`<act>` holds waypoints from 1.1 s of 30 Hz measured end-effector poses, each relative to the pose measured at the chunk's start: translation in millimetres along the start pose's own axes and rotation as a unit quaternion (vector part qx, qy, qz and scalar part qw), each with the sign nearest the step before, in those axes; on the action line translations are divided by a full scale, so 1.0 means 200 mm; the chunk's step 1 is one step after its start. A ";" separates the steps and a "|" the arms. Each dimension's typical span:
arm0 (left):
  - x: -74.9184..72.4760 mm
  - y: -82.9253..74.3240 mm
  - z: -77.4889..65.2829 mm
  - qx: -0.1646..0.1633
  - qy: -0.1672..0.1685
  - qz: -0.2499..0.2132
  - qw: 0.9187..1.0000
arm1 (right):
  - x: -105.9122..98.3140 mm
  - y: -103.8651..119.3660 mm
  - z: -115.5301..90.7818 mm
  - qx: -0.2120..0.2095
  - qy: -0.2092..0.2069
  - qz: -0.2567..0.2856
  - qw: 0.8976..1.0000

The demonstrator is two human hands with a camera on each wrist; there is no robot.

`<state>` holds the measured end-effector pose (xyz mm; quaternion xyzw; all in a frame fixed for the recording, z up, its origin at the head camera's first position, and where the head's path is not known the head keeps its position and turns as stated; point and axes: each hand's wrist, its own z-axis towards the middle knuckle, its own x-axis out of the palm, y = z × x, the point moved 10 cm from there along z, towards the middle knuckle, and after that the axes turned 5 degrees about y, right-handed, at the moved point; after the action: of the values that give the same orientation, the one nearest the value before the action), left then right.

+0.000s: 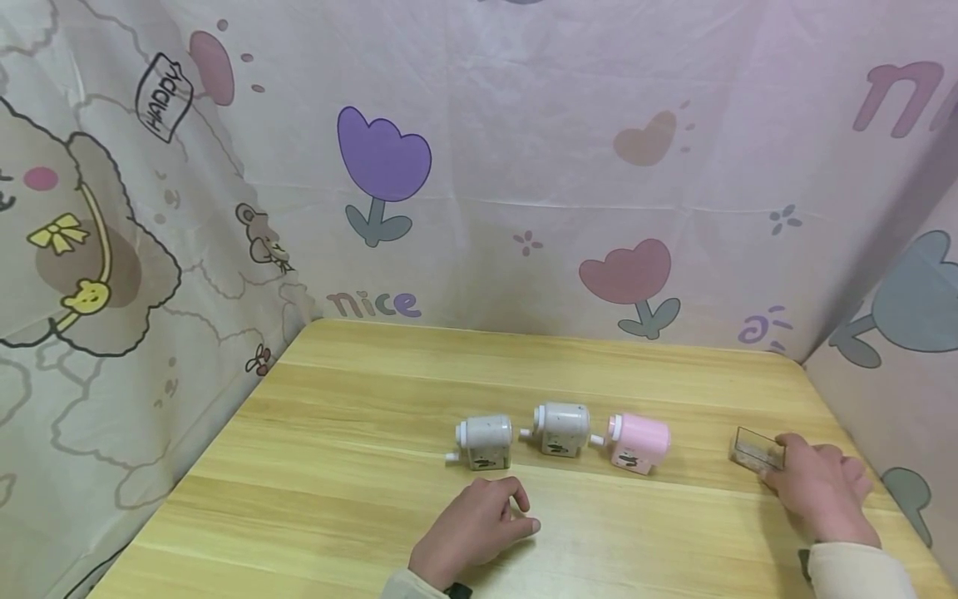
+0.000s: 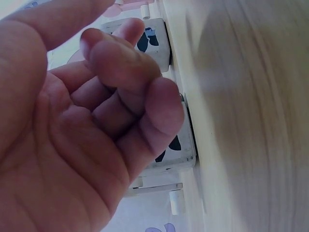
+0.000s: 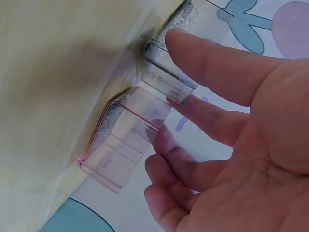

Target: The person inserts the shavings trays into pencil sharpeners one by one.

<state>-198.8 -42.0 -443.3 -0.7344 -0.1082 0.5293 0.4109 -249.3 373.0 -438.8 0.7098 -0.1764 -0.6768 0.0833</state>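
Observation:
Three small hand-crank pencil sharpeners stand in a row at mid-table: a grey one (image 1: 490, 441) on the left, another grey one (image 1: 563, 428) in the middle, and a pink one (image 1: 640, 443). My left hand (image 1: 475, 528) hovers in front of the left grey sharpener, fingers loosely curled, holding nothing. At the table's right side my right hand (image 1: 819, 487) pinches a clear greyish plastic box (image 3: 166, 75) between thumb and forefinger. Beside it is a clear pinkish box (image 3: 125, 137), with my middle finger behind its edge. How firmly the greyish box is gripped is unclear.
The wood-grain table (image 1: 337, 399) ends at a patterned curtain (image 1: 486, 166), which hangs behind it and along both sides. The right hand is close to the table's right edge. White crank handles stick out leftward from the sharpeners.

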 end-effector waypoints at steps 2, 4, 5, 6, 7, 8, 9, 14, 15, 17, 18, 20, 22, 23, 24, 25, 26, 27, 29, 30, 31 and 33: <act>0.00 0.00 0.00 0.000 0.000 0.001 1.000 | 0.00 0.00 0.00 -0.003 0.004 -0.003 1.000; 0.00 0.00 0.00 0.000 0.000 0.002 1.000 | 0.00 0.00 0.00 -0.004 0.004 -0.006 1.000; 0.00 0.00 0.00 0.000 0.000 0.002 1.000 | 0.00 0.00 0.00 -0.005 0.003 -0.006 1.000; 0.00 0.00 0.00 0.000 0.000 0.002 1.000 | 0.00 0.00 0.00 -0.006 0.000 -0.006 1.000; 0.00 0.00 0.00 0.000 0.001 0.001 1.000 | 0.00 0.00 0.00 -0.007 -0.001 -0.005 1.000; 0.00 0.00 0.00 -0.001 0.001 0.000 1.000 | -0.01 0.01 0.00 -0.008 -0.005 -0.005 1.000; 0.00 0.00 0.00 -0.001 0.002 -0.002 1.000 | -0.01 0.01 0.00 -0.010 -0.007 -0.006 1.000; 0.00 0.00 0.00 -0.003 0.006 -0.008 1.000 | -0.01 0.05 -0.02 -0.022 -0.022 -0.004 1.000; 0.00 0.00 0.00 -0.003 0.006 -0.008 1.000 | -0.01 0.06 -0.02 -0.022 -0.025 -0.003 0.999; 0.01 0.01 0.00 -0.003 0.006 -0.007 1.000 | -0.01 0.07 -0.03 -0.025 -0.032 0.003 0.999; 0.01 0.01 0.00 -0.002 0.005 -0.006 1.000 | -0.01 0.07 -0.03 -0.026 -0.034 0.005 0.999; 0.00 0.01 0.00 -0.003 0.005 -0.006 1.000 | -0.01 0.09 -0.04 -0.031 -0.038 0.008 0.999; 0.00 0.00 0.00 -0.002 0.005 -0.006 1.000 | -0.01 0.10 -0.05 -0.040 -0.044 0.013 0.998; 0.00 0.00 0.00 -0.003 0.005 -0.007 1.000 | -0.01 0.11 -0.06 -0.044 -0.047 0.014 0.998; 0.00 0.00 0.00 -0.003 0.005 -0.007 1.000 | -0.01 0.12 -0.07 -0.048 -0.052 0.015 0.997; 0.00 0.00 0.00 -0.003 0.005 -0.007 1.000 | -0.01 0.13 -0.07 -0.051 -0.053 0.016 0.997; 0.00 0.00 0.00 -0.004 0.006 -0.006 1.000 | -0.02 0.14 -0.07 -0.054 -0.055 0.015 0.997; 0.00 0.00 0.00 -0.004 0.006 -0.005 1.000 | -0.02 0.15 -0.07 -0.057 -0.057 0.012 0.997; 0.00 0.00 0.00 -0.005 0.006 -0.004 1.000 | -0.03 0.16 -0.08 -0.063 -0.060 0.000 0.996; 0.00 0.00 0.00 -0.005 0.006 -0.003 1.000 | -0.03 0.17 -0.08 -0.067 -0.060 -0.009 0.996; 0.00 0.00 0.00 -0.005 0.006 -0.002 1.000 | -0.03 0.18 -0.08 -0.071 -0.059 -0.017 0.996; 0.00 0.01 0.00 -0.005 0.006 -0.003 1.000 | -0.03 0.20 -0.08 -0.079 -0.056 -0.034 0.995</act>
<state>-198.6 -42.6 -444.2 -0.7391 -0.1109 0.5232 0.4094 -238.1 336.2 -417.4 0.6679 -0.1031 -0.7294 0.1061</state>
